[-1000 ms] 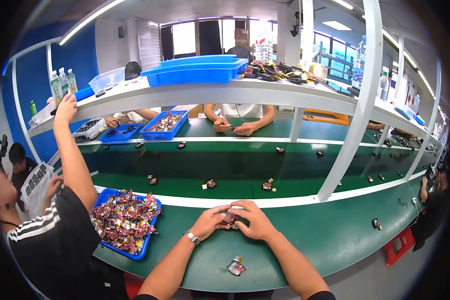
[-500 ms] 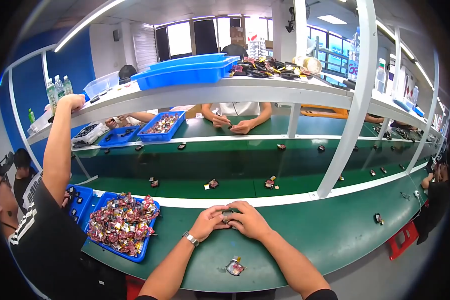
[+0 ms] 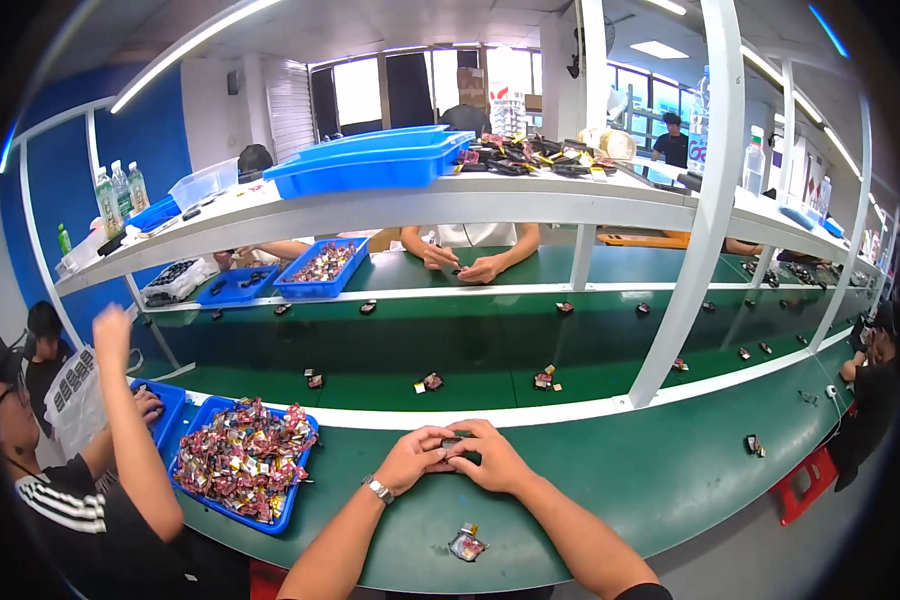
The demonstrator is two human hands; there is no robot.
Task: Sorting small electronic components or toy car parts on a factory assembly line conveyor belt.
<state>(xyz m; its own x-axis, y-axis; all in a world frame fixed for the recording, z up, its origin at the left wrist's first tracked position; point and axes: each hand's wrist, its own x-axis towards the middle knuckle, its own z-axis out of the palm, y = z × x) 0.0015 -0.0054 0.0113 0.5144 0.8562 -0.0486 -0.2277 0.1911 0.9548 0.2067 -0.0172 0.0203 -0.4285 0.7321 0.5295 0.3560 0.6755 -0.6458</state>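
Both hands meet over the green worktable, fingers curled around a small dark casing (image 3: 452,443). My left hand (image 3: 416,462), a metal-banded watch at its wrist, grips the casing from the left. My right hand (image 3: 489,459) closes on its other side, and the fingers cover much of the piece. Nearer the table edge, between my forearms, lies a small silver-and-red electronic part (image 3: 467,544) with a yellow tab. Left of my hands stands a blue tray (image 3: 273,526) heaped with similar red, white and yellow parts (image 3: 242,458).
A white post (image 3: 692,200) and shelf (image 3: 450,205) rise ahead. Small assemblies (image 3: 430,382) dot the green belt (image 3: 490,345) beyond a white rail. One dark assembly (image 3: 754,445) lies right. A co-worker (image 3: 80,500) sits close at left; another person's hands (image 3: 460,262) work opposite.
The co-worker at left has brought a raised arm down from the shelf. My hands stay together on the casing, with only a slight shift of the fingers. The view has tilted a little.
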